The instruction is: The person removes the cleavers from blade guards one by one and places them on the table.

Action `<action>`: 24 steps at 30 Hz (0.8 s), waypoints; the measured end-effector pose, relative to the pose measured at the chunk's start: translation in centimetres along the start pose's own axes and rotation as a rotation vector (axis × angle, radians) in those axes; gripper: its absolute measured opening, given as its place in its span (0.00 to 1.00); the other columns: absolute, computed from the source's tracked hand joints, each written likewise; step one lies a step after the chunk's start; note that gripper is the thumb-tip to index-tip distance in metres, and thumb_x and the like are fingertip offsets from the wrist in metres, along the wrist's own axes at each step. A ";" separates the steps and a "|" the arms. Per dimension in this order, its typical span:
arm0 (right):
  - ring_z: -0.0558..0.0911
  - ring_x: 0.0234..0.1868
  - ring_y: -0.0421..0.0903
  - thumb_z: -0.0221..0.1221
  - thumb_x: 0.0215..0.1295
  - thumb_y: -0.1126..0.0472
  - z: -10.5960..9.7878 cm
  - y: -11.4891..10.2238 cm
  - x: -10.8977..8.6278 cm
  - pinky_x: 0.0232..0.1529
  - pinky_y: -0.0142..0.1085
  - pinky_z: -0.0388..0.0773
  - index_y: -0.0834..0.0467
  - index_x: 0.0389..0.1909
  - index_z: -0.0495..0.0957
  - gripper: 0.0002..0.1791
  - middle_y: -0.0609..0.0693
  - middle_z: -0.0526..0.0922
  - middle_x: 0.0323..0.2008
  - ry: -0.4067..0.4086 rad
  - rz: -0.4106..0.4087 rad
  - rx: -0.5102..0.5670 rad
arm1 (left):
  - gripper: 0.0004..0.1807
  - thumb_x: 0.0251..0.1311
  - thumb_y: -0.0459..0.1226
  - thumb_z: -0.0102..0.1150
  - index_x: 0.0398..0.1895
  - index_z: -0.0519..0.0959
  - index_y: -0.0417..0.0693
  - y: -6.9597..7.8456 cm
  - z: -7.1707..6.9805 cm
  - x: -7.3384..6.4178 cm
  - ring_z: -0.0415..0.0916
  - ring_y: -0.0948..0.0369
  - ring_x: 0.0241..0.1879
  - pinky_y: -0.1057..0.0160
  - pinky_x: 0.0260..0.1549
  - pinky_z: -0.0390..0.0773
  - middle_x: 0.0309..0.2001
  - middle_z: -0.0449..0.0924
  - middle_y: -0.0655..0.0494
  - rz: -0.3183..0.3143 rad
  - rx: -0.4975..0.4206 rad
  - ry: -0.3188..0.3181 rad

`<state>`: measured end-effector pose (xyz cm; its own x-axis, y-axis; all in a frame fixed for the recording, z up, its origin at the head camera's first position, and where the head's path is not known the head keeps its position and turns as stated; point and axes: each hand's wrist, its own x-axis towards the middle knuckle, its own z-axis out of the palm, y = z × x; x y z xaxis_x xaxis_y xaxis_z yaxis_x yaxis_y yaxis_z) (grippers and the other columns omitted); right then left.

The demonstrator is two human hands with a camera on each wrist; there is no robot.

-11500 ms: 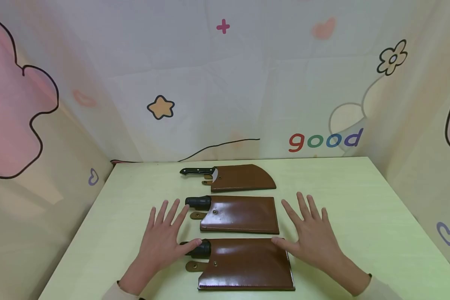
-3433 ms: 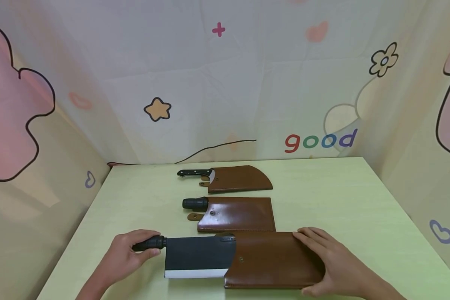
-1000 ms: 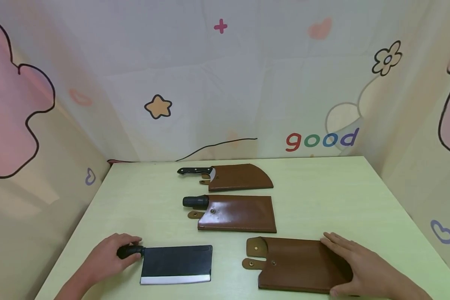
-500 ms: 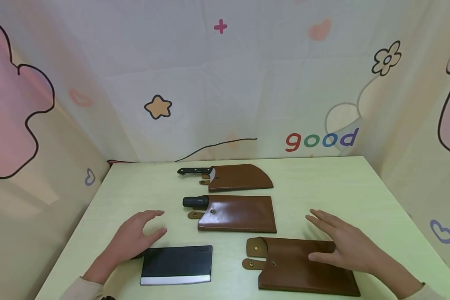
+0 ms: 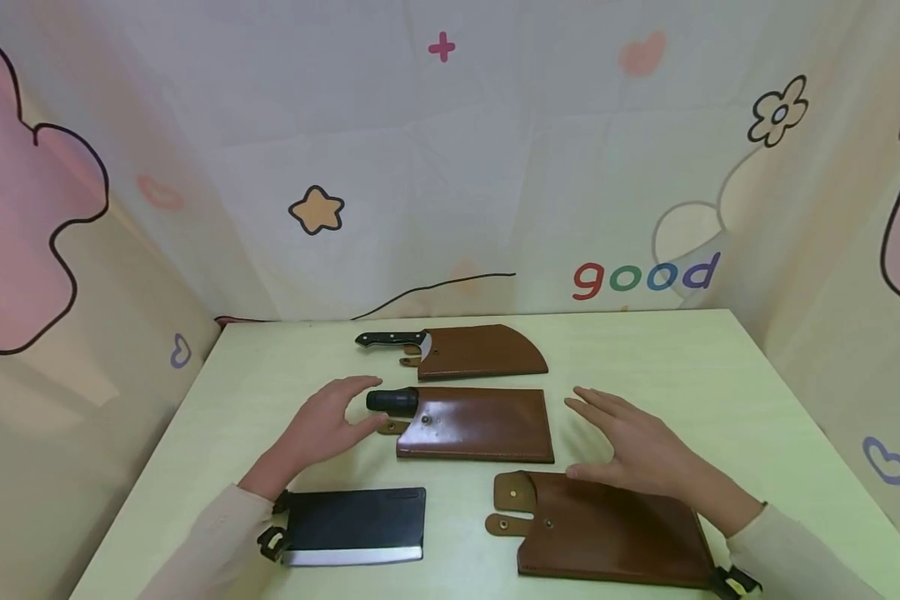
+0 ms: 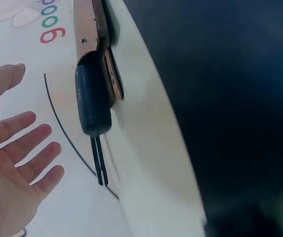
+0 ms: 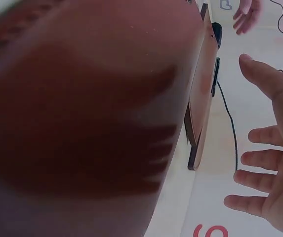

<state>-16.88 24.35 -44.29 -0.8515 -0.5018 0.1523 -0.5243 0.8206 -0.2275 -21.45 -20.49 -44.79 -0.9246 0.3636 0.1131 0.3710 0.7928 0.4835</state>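
Observation:
My left hand (image 5: 324,427) hovers with spread fingers around the black handle (image 5: 393,402) of the middle cleaver, its thumb and fingertips close to the handle's end. That cleaver's blade is hidden in a glossy brown leather sheath (image 5: 483,425). In the left wrist view the left hand (image 6: 13,158) holds nothing. My right hand (image 5: 637,446), fingers extended, is over the bare table and the near sheath, just right of the middle sheath. The near leather sheath (image 5: 607,533) lies flat with its flap and strap undone. Left of it rests an unsheathed cleaver (image 5: 356,521), its handle hidden behind my left forearm.
At the back lies a third knife with a black riveted handle (image 5: 390,338), in a curved brown sheath (image 5: 483,352). All rest on a pale table (image 5: 645,358). A printed curtain (image 5: 390,150) rises behind the table's far edge and along both sides.
The near cleaver was drawn from its sheath and laid at left, the sheath at right. Both hands then let go and moved forward and inward to the middle cleaver.

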 end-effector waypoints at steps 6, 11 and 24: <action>0.69 0.71 0.63 0.70 0.54 0.31 0.6 -0.2 2.3 0.61 0.60 0.74 0.58 0.74 0.69 0.53 0.61 0.67 0.74 -0.036 0.019 0.001 | 0.33 0.67 0.51 0.64 0.71 0.72 0.47 -0.1 1.0 2.3 0.65 0.44 0.72 0.38 0.67 0.65 0.71 0.71 0.46 -0.009 -0.106 -0.059; 0.69 0.71 0.64 0.70 0.55 0.33 1.1 -0.3 4.3 0.62 0.60 0.72 0.59 0.74 0.68 0.52 0.63 0.67 0.73 -0.073 0.020 0.013 | 0.34 0.67 0.51 0.64 0.72 0.71 0.46 -0.5 1.6 3.4 0.62 0.42 0.73 0.38 0.68 0.63 0.72 0.70 0.44 -0.037 -0.146 -0.093; 0.66 0.73 0.65 0.70 0.50 0.28 3.9 -0.1 8.0 0.66 0.60 0.69 0.61 0.75 0.65 0.59 0.64 0.65 0.74 -0.208 0.005 0.094 | 0.34 0.67 0.50 0.65 0.72 0.71 0.46 -2.3 3.0 4.9 0.66 0.45 0.70 0.40 0.65 0.67 0.70 0.71 0.45 -0.117 -0.270 -0.134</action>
<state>-23.71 19.22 -46.77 -0.8327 -0.5517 -0.0482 -0.5108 0.7987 -0.3181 -26.55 -19.10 -47.94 -0.9337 0.3525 -0.0634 0.2095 0.6811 0.7016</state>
